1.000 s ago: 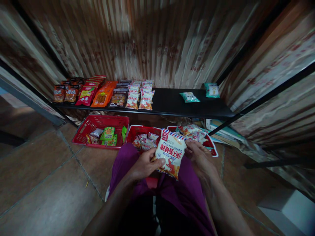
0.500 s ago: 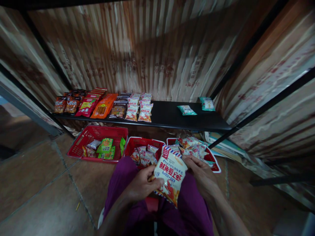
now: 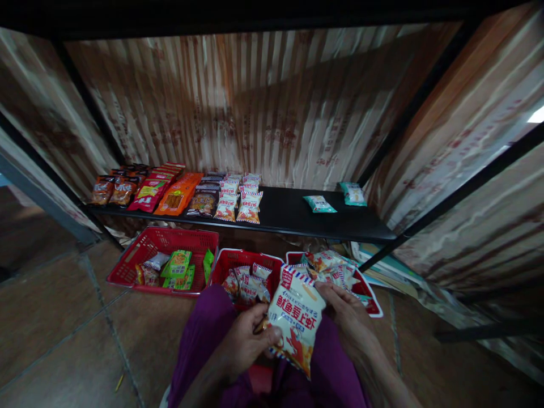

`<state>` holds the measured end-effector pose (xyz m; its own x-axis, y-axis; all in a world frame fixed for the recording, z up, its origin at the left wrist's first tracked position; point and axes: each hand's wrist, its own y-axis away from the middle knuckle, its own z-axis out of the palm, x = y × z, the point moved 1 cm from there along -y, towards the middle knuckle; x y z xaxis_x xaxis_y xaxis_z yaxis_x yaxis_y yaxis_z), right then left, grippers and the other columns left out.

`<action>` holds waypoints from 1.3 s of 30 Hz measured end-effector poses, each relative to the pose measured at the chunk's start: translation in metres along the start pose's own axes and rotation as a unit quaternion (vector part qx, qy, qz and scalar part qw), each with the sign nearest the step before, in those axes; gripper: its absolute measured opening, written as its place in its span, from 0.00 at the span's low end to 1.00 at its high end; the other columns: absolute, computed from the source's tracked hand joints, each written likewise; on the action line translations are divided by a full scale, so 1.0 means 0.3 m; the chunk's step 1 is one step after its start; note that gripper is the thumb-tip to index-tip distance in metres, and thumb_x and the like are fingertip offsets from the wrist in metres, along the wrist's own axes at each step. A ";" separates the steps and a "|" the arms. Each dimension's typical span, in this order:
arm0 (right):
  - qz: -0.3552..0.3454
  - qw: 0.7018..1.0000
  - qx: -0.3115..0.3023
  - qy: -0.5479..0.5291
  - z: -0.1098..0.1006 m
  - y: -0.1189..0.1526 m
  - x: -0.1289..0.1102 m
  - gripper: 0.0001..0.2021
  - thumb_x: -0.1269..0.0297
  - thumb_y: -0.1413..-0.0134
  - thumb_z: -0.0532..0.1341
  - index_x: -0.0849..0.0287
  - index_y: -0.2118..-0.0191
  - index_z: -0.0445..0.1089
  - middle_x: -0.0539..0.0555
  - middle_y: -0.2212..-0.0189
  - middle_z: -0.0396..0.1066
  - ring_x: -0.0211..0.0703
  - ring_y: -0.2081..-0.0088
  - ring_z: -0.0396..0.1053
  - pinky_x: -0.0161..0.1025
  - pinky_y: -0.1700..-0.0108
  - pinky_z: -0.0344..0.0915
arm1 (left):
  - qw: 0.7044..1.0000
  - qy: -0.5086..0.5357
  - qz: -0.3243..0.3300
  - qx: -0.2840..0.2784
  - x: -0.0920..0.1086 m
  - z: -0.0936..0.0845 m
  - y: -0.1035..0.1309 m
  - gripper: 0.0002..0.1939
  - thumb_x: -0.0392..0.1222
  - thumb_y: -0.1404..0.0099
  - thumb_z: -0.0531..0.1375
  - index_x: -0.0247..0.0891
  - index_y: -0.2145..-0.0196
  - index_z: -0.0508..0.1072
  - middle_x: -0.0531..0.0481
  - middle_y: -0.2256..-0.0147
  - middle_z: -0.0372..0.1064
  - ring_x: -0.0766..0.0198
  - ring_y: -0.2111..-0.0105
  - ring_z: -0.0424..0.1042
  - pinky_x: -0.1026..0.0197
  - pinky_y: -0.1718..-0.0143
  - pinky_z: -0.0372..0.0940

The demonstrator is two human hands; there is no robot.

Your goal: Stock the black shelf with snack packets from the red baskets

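Note:
A white snack bag [image 3: 296,317] with red lettering and a striped top edge is held over my lap. My left hand [image 3: 249,337] grips its lower left side, thumb across the front. My right hand [image 3: 344,311] pinches the upper right corner; some of its fingers are hidden behind the bag. Just beyond the bag, a middle red basket [image 3: 223,258] contains several similar white bags [image 3: 251,288]. To its right, another red basket [image 3: 372,303], partly covered by my right hand and the bag, holds several white and teal bags [image 3: 335,266].
On the black shelf [image 3: 283,212], rows of brown, red, orange, dark and white snack bags [image 3: 250,205] fill the left half. Two teal bags [image 3: 319,204] lie at right. A left red basket [image 3: 123,272] holds green packets [image 3: 178,269]. Black posts [image 3: 425,218] frame the shelf.
The view has tilted up, so the shelf and baskets appear lower. Both hands keep hold of the same snack bag, with little change in their grip.

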<state>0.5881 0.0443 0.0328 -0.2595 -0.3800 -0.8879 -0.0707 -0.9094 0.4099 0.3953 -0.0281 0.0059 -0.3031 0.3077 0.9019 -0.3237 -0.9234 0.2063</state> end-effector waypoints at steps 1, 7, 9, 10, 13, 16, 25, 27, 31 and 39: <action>-0.003 1.000 0.007 -0.003 0.004 0.000 -0.002 0.11 0.58 0.68 0.72 0.58 0.75 0.75 0.51 0.78 0.76 0.43 0.78 0.71 0.37 0.74 0.67 | 1.000 0.000 0.000 -0.001 -0.001 -0.001 0.001 0.26 0.54 0.46 0.64 0.35 0.55 0.69 0.43 0.59 0.73 0.58 0.63 0.72 0.61 0.64 0.66; -0.029 0.999 0.032 -0.011 0.057 0.009 -0.033 0.11 0.60 0.75 0.73 0.59 0.80 0.75 0.50 0.82 0.73 0.37 0.82 0.67 0.33 0.78 0.63 | 1.000 -0.004 -0.008 0.000 0.020 0.006 0.010 0.27 0.54 0.46 0.64 0.36 0.53 0.68 0.42 0.58 0.73 0.59 0.64 0.72 0.65 0.72 0.64; -0.043 0.999 0.034 -0.004 0.072 0.002 -0.040 0.11 0.60 0.76 0.73 0.59 0.81 0.75 0.50 0.82 0.73 0.37 0.82 0.66 0.33 0.79 0.62 | 1.000 -0.009 -0.010 0.001 0.028 0.011 0.012 0.27 0.53 0.46 0.64 0.36 0.54 0.68 0.43 0.59 0.73 0.61 0.65 0.72 0.66 0.74 0.64; -0.048 0.998 0.032 0.001 0.078 -0.003 -0.042 0.11 0.60 0.75 0.73 0.59 0.81 0.75 0.50 0.83 0.73 0.37 0.82 0.66 0.33 0.79 0.62 | 1.000 -0.011 -0.012 0.002 0.031 0.014 0.013 0.26 0.53 0.47 0.64 0.36 0.54 0.68 0.43 0.59 0.73 0.61 0.66 0.72 0.67 0.74 0.63; -0.065 0.997 0.028 0.015 0.091 -0.023 -0.045 0.11 0.60 0.76 0.73 0.59 0.81 0.75 0.49 0.84 0.71 0.37 0.82 0.65 0.33 0.79 0.61 | 1.000 -0.015 -0.014 0.013 0.039 0.022 0.012 0.25 0.52 0.47 0.64 0.35 0.56 0.67 0.44 0.60 0.73 0.63 0.68 0.71 0.67 0.75 0.64; -0.080 0.996 0.024 0.022 0.106 -0.040 -0.053 0.12 0.60 0.77 0.73 0.60 0.82 0.73 0.48 0.85 0.70 0.34 0.83 0.62 0.31 0.81 0.58 | 0.999 -0.024 -0.016 0.036 0.048 0.026 0.008 0.25 0.51 0.47 0.64 0.34 0.56 0.67 0.45 0.62 0.73 0.64 0.70 0.70 0.67 0.76 0.64; -0.052 0.999 0.006 0.003 0.136 -0.067 -0.079 0.16 0.59 0.82 0.75 0.60 0.83 0.72 0.47 0.86 0.68 0.33 0.83 0.62 0.32 0.79 0.58 | 0.997 -0.031 -0.013 0.063 0.075 0.038 -0.005 0.20 0.47 0.46 0.63 0.34 0.58 0.68 0.45 0.61 0.73 0.61 0.66 0.72 0.64 0.73 0.66; -0.054 0.999 -0.001 0.005 0.137 -0.074 -0.076 0.16 0.57 0.81 0.74 0.60 0.83 0.71 0.47 0.86 0.68 0.33 0.83 0.61 0.32 0.79 0.58 | 0.997 -0.032 -0.014 0.068 0.077 0.041 -0.006 0.19 0.46 0.46 0.62 0.34 0.58 0.69 0.45 0.61 0.74 0.60 0.65 0.72 0.64 0.72 0.66; -0.077 0.997 -0.010 0.013 0.137 -0.086 -0.072 0.17 0.54 0.77 0.73 0.59 0.83 0.70 0.46 0.86 0.67 0.33 0.83 0.60 0.32 0.80 0.56 | 0.997 -0.027 -0.004 0.074 0.082 0.045 -0.010 0.18 0.46 0.45 0.62 0.36 0.57 0.70 0.46 0.61 0.74 0.59 0.65 0.73 0.63 0.71 0.66; -0.072 0.997 -0.027 0.024 0.114 -0.028 -0.029 0.19 0.47 0.61 0.67 0.53 0.63 0.75 0.50 0.68 0.76 0.41 0.65 0.71 0.34 0.67 0.66 | 0.987 -0.005 0.031 0.159 0.089 0.036 -0.014 0.19 0.46 0.47 0.64 0.34 0.59 0.71 0.46 0.63 0.75 0.59 0.67 0.74 0.64 0.74 0.67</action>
<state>0.5579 0.0611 0.0443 -0.2033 -0.2514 -0.9463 -0.0507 -0.9625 0.2666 0.3982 -0.0186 0.0332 -0.3046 0.2482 0.9196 -0.0060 -0.9659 0.2587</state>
